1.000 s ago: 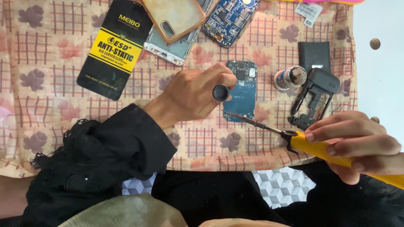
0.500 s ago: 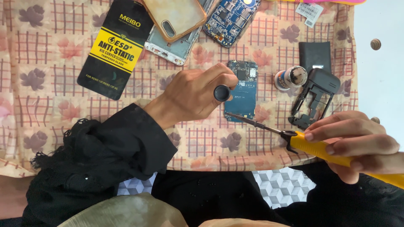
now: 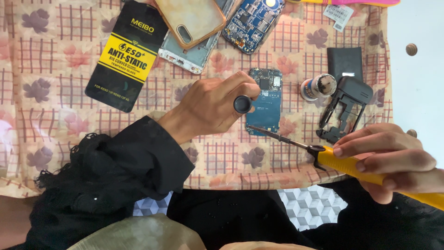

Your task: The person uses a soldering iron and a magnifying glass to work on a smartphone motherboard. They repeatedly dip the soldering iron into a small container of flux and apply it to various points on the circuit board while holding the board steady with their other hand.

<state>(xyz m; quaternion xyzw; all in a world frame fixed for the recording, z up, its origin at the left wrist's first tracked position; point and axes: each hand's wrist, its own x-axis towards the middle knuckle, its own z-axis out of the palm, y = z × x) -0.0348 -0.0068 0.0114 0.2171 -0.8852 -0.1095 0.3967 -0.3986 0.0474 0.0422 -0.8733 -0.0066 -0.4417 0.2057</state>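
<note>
Floral cloth (image 3: 55, 139) under phone parts (image 3: 252, 21).

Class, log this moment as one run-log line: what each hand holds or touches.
left hand: steadies blue circuit board | right hand: grips yellow screwdriver | tip: at board's lower edge

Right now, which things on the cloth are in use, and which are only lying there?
In use:
left hand on small blue circuit board
right hand holding yellow-handled screwdriver

Lying about:
black-and-yellow flat package
translucent orange phone case
black plastic phone frame
</note>
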